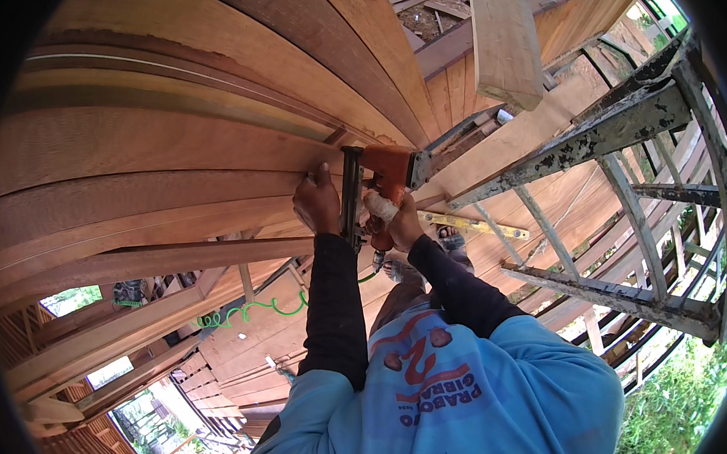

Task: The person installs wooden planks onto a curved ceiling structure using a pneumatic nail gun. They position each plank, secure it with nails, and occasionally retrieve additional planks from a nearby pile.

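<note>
My right hand [404,223] is wrapped around the handle of an orange and black pneumatic nail gun [391,166]. Pale wrapping covers part of the grip. The tool is held upright, its long dark magazine [350,196] beside my left hand. A green coiled air hose [257,309] leads to the fitting at its lower end. My left hand [318,201] has its fingers curled at the lower edge of a brown wooden plank [162,139], close to the plank's right end; the fingertips are partly hidden. Below that edge, further curved planks [148,197] run side by side.
A paint-spattered ladder [621,123] leans in from the right. A yellow spirit level [478,225] lies on boards near my feet [450,239]. Overhead, a thick loose board [504,43] juts toward me. Openings at the lower left show daylight beyond the timber frame.
</note>
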`<state>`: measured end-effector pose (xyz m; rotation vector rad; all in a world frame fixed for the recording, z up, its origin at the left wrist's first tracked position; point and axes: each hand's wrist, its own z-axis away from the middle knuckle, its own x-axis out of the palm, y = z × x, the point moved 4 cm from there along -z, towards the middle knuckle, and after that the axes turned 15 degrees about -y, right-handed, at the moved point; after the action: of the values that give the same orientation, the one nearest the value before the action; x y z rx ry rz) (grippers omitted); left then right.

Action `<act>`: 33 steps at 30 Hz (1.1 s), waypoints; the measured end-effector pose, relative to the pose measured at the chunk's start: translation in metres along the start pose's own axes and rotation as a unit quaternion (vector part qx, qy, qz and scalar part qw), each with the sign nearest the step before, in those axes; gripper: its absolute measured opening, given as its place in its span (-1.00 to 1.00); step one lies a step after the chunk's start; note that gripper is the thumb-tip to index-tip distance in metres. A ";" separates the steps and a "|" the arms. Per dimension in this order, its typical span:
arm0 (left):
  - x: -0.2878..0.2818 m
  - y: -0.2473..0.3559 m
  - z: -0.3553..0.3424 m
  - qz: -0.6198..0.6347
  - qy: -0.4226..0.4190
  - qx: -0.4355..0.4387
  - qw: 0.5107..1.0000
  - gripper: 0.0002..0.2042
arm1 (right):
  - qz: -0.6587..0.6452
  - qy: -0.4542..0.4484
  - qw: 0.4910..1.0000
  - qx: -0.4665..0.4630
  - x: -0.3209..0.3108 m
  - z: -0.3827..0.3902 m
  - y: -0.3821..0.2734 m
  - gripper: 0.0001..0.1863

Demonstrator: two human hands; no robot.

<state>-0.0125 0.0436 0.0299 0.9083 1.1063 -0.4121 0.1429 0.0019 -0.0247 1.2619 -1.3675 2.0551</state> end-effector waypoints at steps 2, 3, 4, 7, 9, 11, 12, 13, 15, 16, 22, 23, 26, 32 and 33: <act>0.000 -0.002 -0.002 0.020 -0.035 -0.012 0.999 -0.59 | -0.010 -0.007 1.000 -0.004 -0.003 -0.003 -0.001 -0.73; 0.001 -0.002 -0.002 0.030 -0.052 -0.018 0.998 -0.57 | -0.010 0.001 1.000 -0.002 -0.004 0.000 0.000 -0.72; 0.001 -0.004 -0.003 0.029 -0.052 -0.021 0.998 -0.57 | -0.010 0.007 1.000 0.002 -0.003 0.005 0.002 -0.71; 0.001 -0.007 -0.004 0.034 -0.030 -0.008 0.999 -0.59 | 0.003 -0.008 1.000 0.007 0.002 0.019 0.001 -0.68; 0.000 -0.005 -0.001 0.047 0.013 0.031 0.998 -0.61 | 0.009 -0.031 0.999 0.002 0.003 0.020 0.007 -0.63; 0.002 -0.006 -0.004 0.034 -0.013 0.013 0.999 -0.61 | 0.016 -0.030 0.999 0.005 -0.002 0.016 0.019 -0.61; 0.002 -0.007 -0.005 0.027 -0.025 0.004 0.999 -0.61 | 0.019 -0.029 0.999 0.007 -0.005 0.015 0.025 -0.60; 0.002 -0.006 -0.005 0.029 -0.027 0.009 0.999 -0.62 | 0.013 -0.023 1.000 0.004 -0.003 0.014 0.025 -0.59; 0.001 -0.005 -0.004 0.032 -0.030 0.018 0.999 -0.62 | 0.001 -0.010 1.000 -0.003 0.001 0.012 0.025 -0.57; 0.000 -0.003 -0.002 0.028 -0.030 0.021 0.999 -0.62 | -0.004 -0.012 1.000 0.013 0.001 0.013 0.028 -0.57; -0.003 0.003 0.003 0.044 -0.044 -0.002 0.998 -0.58 | 0.047 -0.003 0.999 0.004 -0.003 0.010 0.042 -0.57; -0.003 0.005 0.005 0.046 -0.042 0.001 0.998 -0.58 | 0.043 -0.006 0.999 -0.002 -0.003 0.009 0.045 -0.57; -0.001 0.006 0.006 0.052 -0.055 -0.005 0.997 -0.58 | 0.062 -0.001 0.998 -0.032 -0.006 0.006 0.049 -0.58; 0.004 -0.005 -0.005 0.015 -0.050 0.032 0.998 -0.65 | 0.086 -0.009 0.996 0.016 -0.011 0.009 0.023 -0.66; 0.006 -0.006 -0.006 0.021 -0.057 0.030 0.998 -0.66 | 0.065 -0.007 0.998 0.023 -0.013 0.011 0.022 -0.67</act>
<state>-0.0178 0.0453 0.0213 0.9487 0.9719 -0.4591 0.1394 -0.0154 -0.0465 1.2378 -1.4508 2.1795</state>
